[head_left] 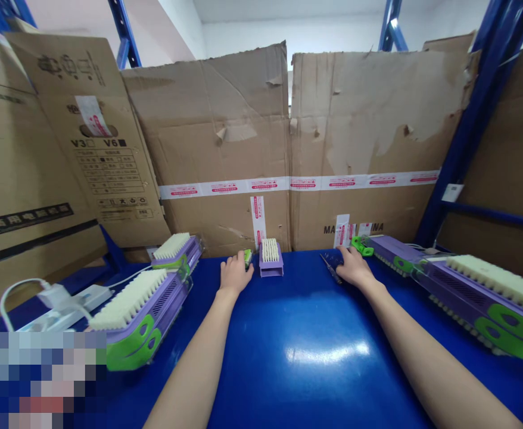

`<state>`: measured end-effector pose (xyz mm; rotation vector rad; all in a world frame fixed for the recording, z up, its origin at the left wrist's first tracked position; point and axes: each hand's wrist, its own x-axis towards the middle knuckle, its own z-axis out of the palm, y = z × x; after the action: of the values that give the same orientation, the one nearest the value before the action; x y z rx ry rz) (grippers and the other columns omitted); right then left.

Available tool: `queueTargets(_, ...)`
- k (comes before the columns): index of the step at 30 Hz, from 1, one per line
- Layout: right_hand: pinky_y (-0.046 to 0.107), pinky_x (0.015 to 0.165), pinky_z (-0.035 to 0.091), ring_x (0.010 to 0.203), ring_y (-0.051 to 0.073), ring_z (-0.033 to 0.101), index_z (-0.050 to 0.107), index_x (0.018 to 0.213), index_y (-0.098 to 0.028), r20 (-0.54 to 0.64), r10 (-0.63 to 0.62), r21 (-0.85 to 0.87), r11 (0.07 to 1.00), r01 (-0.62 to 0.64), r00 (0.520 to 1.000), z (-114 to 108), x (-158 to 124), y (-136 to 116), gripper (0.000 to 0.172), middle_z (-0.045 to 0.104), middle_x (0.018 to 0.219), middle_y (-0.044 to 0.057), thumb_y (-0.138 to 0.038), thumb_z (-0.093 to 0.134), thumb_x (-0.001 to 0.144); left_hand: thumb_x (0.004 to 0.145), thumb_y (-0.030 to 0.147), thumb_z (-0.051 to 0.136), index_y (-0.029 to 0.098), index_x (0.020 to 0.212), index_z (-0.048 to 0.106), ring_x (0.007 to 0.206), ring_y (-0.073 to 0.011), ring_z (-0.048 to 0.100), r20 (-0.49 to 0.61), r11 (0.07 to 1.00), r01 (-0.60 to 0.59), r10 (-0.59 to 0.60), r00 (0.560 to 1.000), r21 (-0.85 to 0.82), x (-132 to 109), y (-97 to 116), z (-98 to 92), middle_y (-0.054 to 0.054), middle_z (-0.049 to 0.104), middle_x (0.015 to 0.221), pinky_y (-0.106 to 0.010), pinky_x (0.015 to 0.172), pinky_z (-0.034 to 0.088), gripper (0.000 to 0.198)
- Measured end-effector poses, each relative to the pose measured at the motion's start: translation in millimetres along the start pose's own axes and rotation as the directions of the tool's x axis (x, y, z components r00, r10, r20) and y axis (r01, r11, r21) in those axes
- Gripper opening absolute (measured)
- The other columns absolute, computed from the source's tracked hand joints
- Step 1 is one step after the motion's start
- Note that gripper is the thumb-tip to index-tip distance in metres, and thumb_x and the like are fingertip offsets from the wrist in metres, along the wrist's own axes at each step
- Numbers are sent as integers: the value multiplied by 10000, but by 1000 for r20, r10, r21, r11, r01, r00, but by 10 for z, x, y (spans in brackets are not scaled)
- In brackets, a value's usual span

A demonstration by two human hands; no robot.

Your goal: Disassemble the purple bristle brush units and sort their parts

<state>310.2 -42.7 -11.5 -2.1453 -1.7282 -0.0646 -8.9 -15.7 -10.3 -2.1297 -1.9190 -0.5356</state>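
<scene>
Closest: blue tabletop [297, 393], shiny, both forearms stretched over it. On the L side, a long purple unit [167, 307] w/ cream ridged top & green end, a white power strip [98, 295] beyond its side; on the R, another purple unit [449, 292], same build. Farther in, the L hand [234, 275] rests low, fingers bent & close together, right beside a small green piece [248, 257]; can't tell if it's pinched. R hand [353, 268]: thumb & forefinger apart at a slim dark tool [332, 268] on the table, other fingers hidden, so grip unclear. Small purple block [271, 269] stands btwn the hands. Green piece prob. light, stiff plastic, best held by its sides; tool prob. rigid, maybe slippery, best taken mid-length. Behind it all, cardboard sheets [226, 149] & a blue post [455, 137].
</scene>
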Motion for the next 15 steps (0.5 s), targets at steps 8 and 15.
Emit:
queueTargets(8, 331, 764, 395, 1055, 270, 496, 500, 1241, -169, -99, 18, -128, 991, -31, 995, -7, 4, 74, 503, 509, 1177, 141, -150, 459, 740, 846, 342, 412, 155, 1106, 482, 988, -281, 569, 3, 1000, 9, -9, 1000, 2, 5, 1, 6, -132, 646, 1024, -391, 789, 381, 328)
queueTargets(15, 376, 747, 380, 1001, 306, 497, 603, 1085, -120, -210, 50, -256, 961, -104, 976, -104, -65, -41, 377, 568, 1054, 170, -160, 443, 746, 846, 339, 417, 153, 1089, 492, 979, -281, 576, -9, 1000, -3, 3, 1000, 9, 6, -10, 26, -134, 650, 1009, -383, 776, 378, 315)
